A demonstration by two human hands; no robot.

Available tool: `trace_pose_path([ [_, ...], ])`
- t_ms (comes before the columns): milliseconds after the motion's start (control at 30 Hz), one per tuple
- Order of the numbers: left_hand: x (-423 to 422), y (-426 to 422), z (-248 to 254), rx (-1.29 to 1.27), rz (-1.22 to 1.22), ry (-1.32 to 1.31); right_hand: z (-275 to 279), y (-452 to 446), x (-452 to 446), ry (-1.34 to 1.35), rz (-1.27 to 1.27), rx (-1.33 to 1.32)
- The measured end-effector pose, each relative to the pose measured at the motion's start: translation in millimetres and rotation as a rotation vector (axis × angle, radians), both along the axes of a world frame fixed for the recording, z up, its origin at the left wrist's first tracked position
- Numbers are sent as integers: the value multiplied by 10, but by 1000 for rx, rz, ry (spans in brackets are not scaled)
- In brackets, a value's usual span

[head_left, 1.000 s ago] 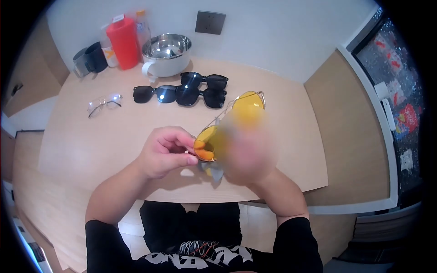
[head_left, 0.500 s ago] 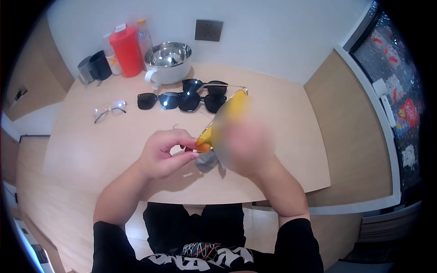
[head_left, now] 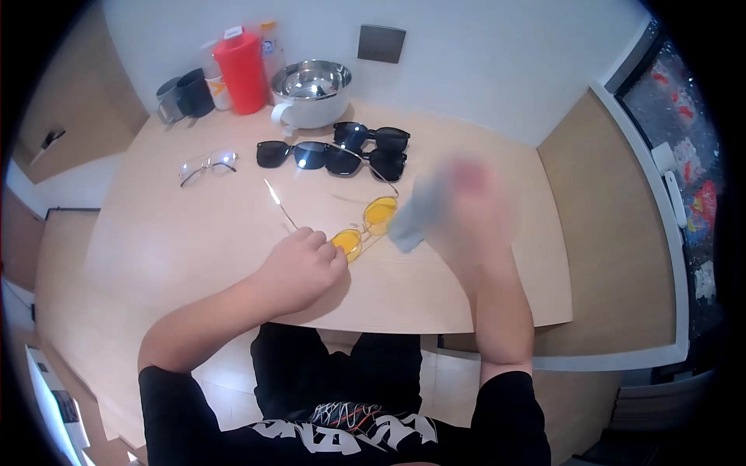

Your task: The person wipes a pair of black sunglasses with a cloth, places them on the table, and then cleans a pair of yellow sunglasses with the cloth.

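Note:
My left hand (head_left: 309, 268) is closed on one end of a pair of yellow-tinted glasses (head_left: 380, 214), at the rim of the nearer lens. Their thin metal temples stick out, unfolded, toward the back of the table. My right hand (head_left: 478, 213) is raised to the right of the glasses and is blurred. From it a grey-blue cloth (head_left: 413, 213) hangs, close beside the farther yellow lens; the fingers around it are smeared.
Several dark sunglasses (head_left: 311, 154) lie behind the yellow glasses, and clear glasses (head_left: 210, 165) sit to the left. Along the wall stand a white-and-steel bowl (head_left: 312, 109), a red jug (head_left: 242, 74), a bottle (head_left: 272, 50) and dark mugs (head_left: 194, 95).
The yellow glasses have turned and come down, with both temples now showing. My right hand has moved right, off the lenses, bringing the cloth along. The view has shifted slightly.

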State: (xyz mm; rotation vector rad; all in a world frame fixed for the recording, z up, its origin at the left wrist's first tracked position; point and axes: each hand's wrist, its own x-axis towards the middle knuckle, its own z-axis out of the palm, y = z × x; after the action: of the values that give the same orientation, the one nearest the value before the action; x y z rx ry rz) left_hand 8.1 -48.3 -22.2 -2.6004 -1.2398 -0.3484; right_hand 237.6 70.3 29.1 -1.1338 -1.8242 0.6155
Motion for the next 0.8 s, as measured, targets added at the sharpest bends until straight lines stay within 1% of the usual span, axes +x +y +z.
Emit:
trace_pose_path([
  [33,-10,-29,-12,-5,-11,20,-25,7,-4,10,-1,71],
  [67,-20,-53,-21,-9,-23,41,-115,57,44,-84,-7,201],
  [133,-37,-80,-58,42,-71,43,-157,111,77,-98,103,268],
  [200,-46,-102,-47,88,-98,61,-147,163,65,62,338,141],
  [300,-46,-120,-7,139,-117,101,-211,196,52,79,712,63],
  [400,-67,-104,20,148,-163,122,-372,206,-26,-65,803,117],
  [500,-129,-72,28,126,-210,128,-386,71,-126,-46,764,-207],
  [600,-232,-15,-4,154,-249,115,-361,16,-155,-20,756,-337],
  [700,-290,-14,-1,161,-271,140,-368,-12,-167,20,739,-308],
  [800,-342,8,-4,175,-326,109,-468,75,-207,-236,837,150],
])
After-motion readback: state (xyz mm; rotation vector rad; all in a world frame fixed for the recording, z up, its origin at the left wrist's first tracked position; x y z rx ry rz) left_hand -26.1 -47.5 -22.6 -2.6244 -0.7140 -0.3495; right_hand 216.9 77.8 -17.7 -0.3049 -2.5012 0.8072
